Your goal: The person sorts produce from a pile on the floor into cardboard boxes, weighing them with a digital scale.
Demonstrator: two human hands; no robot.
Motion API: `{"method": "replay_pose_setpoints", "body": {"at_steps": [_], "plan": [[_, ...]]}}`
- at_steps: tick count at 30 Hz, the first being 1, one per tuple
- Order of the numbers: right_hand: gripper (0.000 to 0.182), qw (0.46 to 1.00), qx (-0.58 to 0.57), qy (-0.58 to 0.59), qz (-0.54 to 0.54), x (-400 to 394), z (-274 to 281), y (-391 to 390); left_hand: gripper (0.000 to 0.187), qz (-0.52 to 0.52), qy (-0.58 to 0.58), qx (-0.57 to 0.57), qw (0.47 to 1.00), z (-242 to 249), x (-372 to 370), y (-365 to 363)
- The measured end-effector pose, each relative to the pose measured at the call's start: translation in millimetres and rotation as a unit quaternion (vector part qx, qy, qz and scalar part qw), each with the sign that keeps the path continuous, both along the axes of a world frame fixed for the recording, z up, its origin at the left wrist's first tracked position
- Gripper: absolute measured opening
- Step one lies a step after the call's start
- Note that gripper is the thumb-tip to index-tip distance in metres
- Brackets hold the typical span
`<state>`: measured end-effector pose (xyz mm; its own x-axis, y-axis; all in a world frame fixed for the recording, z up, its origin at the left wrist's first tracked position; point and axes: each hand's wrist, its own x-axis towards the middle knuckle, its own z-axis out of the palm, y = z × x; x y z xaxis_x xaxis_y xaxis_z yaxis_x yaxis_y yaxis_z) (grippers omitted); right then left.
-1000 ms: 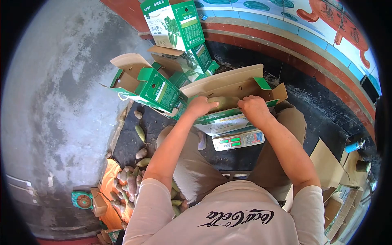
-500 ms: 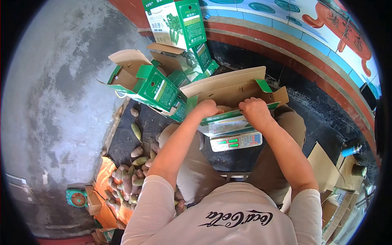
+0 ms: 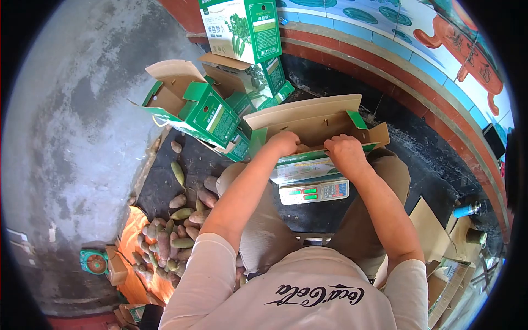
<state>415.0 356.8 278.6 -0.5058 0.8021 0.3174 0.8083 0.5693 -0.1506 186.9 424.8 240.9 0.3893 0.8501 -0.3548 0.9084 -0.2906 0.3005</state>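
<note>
An open green and white carton (image 3: pixel 308 170) stands on a white digital scale (image 3: pixel 314 192) between the person's knees, its tall brown flap raised at the back. My left hand (image 3: pixel 284 144) is closed at the carton's near left edge, with its fingertips dipping inside; what they hold is hidden. Over the near right edge curls my right hand (image 3: pixel 345 150), its fingers wrapped on the carton's rim. Something brownish shows inside between the hands, too small to name.
Another open green carton (image 3: pixel 212 116) stands to the left, with stacked cartons (image 3: pixel 242 30) behind. A pile of radishes (image 3: pixel 165 242) lies at lower left, partly on orange cloth (image 3: pixel 130 283). Flattened cardboard (image 3: pixel 426 228) and a blue canister (image 3: pixel 465 210) are at right.
The view has shifted slightly, so the radish pile and scale appear a little further left. Both hands stay at the carton's near edge, with my left hand slightly higher and further right.
</note>
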Motion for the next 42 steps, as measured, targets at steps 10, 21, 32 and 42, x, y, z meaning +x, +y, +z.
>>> {"method": "replay_pose_setpoints", "body": {"at_steps": [10, 21, 32, 42], "plan": [[0.007, 1.0, 0.018, -0.008, 0.006, -1.0, -1.3, 3.0, 0.053, 0.068, -0.141, -0.081, 0.984, 60.3, 5.7, -22.6], [0.012, 0.997, 0.006, -0.03, -0.073, 3.5, 0.5, 8.9, 0.028, 0.039, 0.025, -0.017, 0.999, 62.1, -15.6, -57.9], [0.005, 0.984, 0.012, -0.135, -0.116, 7.6, -0.8, 13.4, 0.027, 0.031, 0.022, 0.035, 0.999, 60.8, -11.5, -64.7], [0.008, 0.98, 0.026, -0.133, -0.144, 13.1, -4.3, 11.6, 0.022, 0.008, 0.015, 0.125, 0.992, 55.7, 0.1, -73.0]]}}
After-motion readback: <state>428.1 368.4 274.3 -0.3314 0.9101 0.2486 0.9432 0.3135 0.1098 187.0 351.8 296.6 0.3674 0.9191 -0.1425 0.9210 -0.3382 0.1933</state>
